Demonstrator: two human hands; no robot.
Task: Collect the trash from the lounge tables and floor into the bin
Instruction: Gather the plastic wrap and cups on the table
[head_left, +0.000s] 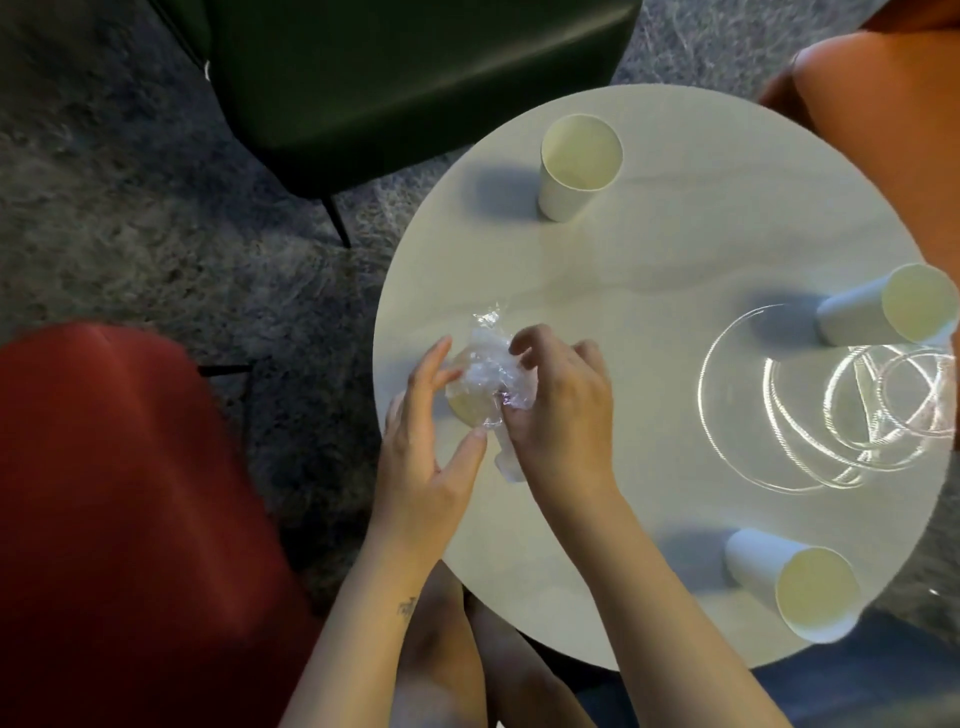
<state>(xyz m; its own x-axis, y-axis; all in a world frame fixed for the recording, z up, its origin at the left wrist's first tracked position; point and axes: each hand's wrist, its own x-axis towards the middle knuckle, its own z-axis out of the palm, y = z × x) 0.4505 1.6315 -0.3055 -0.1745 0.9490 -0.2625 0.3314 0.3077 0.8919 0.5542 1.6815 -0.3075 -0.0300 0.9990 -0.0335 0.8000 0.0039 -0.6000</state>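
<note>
- The crumpled clear plastic wrapper (488, 374) sits on the mouth of the held paper cup (464, 408), at the near-left edge of the round tabletop (623, 291). One twisted end sticks up on the far side, and a strip hangs down the near side.
- The right hand (563, 410) pinches the wrapper, its fingers (524, 343) curled into the plastic from the right.
- The left hand (423, 441) brackets the cup from the left. Its thumb lies against the near rim and its nearly straight fingers (435, 364) along the far side; it seems to hold the cup, though how firmly cannot be told.
- Three more white paper cups stand on the tabletop with their mouths open, well apart from each other: the far cup (579, 169), the right-edge cup (883, 312) and the near-right cup (795, 584).
- Bright curling light streaks (831, 410) lie on the tabletop between the right-edge cup and the near-right cup.
- Around the tabletop are a dark green chair (415, 67) at the far side, a red chair (104, 493) at the left and an orange chair (883, 104) at the far right, all on grey carpet (130, 208).
</note>
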